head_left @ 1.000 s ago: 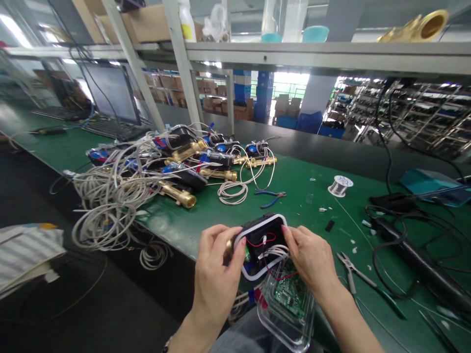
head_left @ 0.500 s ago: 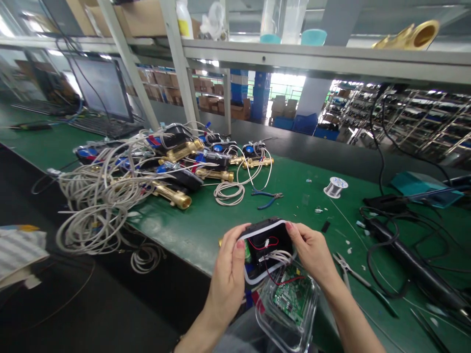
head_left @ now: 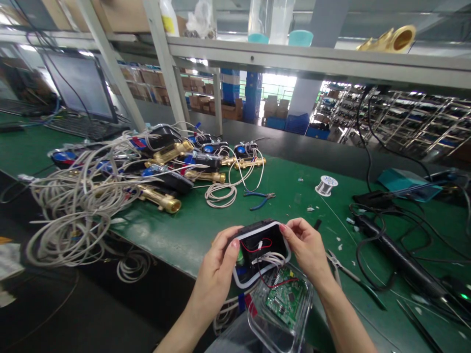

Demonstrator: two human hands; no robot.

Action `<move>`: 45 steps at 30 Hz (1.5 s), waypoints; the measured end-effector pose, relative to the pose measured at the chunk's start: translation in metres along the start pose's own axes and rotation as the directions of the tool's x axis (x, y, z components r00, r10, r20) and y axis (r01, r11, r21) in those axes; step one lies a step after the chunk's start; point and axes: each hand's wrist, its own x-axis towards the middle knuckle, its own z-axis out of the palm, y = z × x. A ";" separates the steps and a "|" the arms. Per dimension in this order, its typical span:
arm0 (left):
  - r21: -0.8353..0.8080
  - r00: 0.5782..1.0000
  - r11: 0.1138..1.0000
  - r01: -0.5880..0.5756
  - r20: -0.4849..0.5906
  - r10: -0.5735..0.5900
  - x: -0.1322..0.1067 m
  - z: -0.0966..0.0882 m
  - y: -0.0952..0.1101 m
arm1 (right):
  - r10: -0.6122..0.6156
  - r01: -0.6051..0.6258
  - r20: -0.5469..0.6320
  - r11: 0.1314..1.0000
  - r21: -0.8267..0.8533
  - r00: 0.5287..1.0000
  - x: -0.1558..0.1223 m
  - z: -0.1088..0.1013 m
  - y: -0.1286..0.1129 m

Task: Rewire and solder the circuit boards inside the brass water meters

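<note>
I hold an opened black meter housing [head_left: 259,247] with a white rim at the near edge of the green bench [head_left: 198,220]. My left hand [head_left: 217,272] grips its left side and my right hand [head_left: 307,250] grips its right side, fingers curled on the rim. Red and white wires run from inside the housing down to a green circuit board [head_left: 285,298] lying in a clear plastic cover [head_left: 277,314] below my hands.
A heap of brass-bodied meters [head_left: 165,166] tangled in grey cables [head_left: 73,201] fills the left of the bench. Blue-handled pliers [head_left: 259,198], a solder spool [head_left: 326,185], cutters [head_left: 348,274] and black cables [head_left: 390,245] lie on the bench. A monitor [head_left: 79,86] stands far left.
The view has shifted right, so the bench items sit further left in frame. My hands stay on the housing, which has tilted slightly and moved a little right.
</note>
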 end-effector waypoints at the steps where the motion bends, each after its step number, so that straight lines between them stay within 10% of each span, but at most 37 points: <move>1: 0.004 1.000 1.000 0.008 0.002 -0.008 0.001 0.000 0.001 | -0.009 0.009 -0.005 1.000 0.005 1.000 0.000 0.000 0.002; 15: 0.249 1.000 0.969 0.012 -0.010 -0.010 0.020 0.007 0.016 | 0.031 -0.036 0.085 0.998 0.050 0.996 0.001 0.009 -0.005; 18: 0.341 0.985 0.935 -0.097 -0.101 0.139 0.013 0.004 0.013 | 0.030 -0.029 0.061 0.999 -0.025 0.998 -0.004 -0.002 -0.003; 22: 0.536 0.864 0.796 -0.281 -0.219 0.453 -0.015 -0.012 -0.002 | 0.036 -0.032 0.017 0.985 -0.167 0.999 -0.019 -0.026 0.004; 25: 0.611 0.796 0.652 -0.449 -0.059 0.603 -0.042 -0.019 -0.014 | 0.022 -0.001 0.054 0.935 -0.353 0.998 -0.031 -0.035 0.009; 32: 0.559 0.870 0.667 -0.493 0.326 0.370 -0.074 -0.005 -0.033 | -0.008 0.038 0.063 0.871 -0.491 0.998 -0.035 -0.031 0.011; 39: 0.583 0.531 0.222 -0.782 0.435 0.727 -0.076 0.014 -0.062 | 0.072 -0.033 0.090 0.929 -0.369 0.993 -0.027 -0.031 0.016; 45: 0.449 0.384 0.167 -0.878 0.453 0.805 -0.073 0.020 -0.065 | 0.105 -0.066 0.114 0.952 -0.299 0.988 -0.023 -0.032 0.014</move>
